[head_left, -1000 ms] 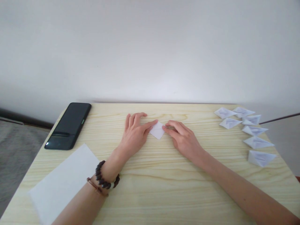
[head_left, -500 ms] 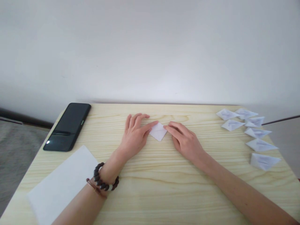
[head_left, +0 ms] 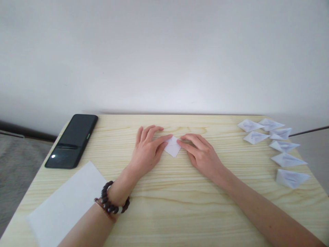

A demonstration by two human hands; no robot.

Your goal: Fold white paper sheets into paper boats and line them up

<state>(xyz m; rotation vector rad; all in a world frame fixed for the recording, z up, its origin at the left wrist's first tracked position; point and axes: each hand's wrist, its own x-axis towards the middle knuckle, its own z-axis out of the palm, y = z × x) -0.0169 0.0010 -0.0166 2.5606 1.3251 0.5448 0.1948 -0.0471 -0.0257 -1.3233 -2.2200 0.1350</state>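
Both hands lie flat on the surface [head_left: 164, 192] with a small folded paper [head_left: 172, 147] between their fingertips. The left hand [head_left: 147, 151] has its fingers spread a little, the index reaching right to press the paper's upper left edge; the other fingers rest on the wood beyond it. The right hand [head_left: 203, 154] has its fingers held close together, the index and middle tips pressing the paper's right corner. Neither hand pinches or lifts it; the paper stays down, touching both sets of fingers.

The step in hand looks like creasing: the paper already shows a diamond shape with a fold line across it. The next move likely calls for firm, even pressure along that line, with 1 hand holding the piece so it does not slide.

No containers are in view. Well to the right of the right fingers, 6 folded white shapes [head_left: 280, 145] lie loose in a group. To the left of the left fingers sit a dark phone [head_left: 72, 141] and, nearer the wrist with its bead bracelet [head_left: 111, 203], a flat sheet [head_left: 66, 206].
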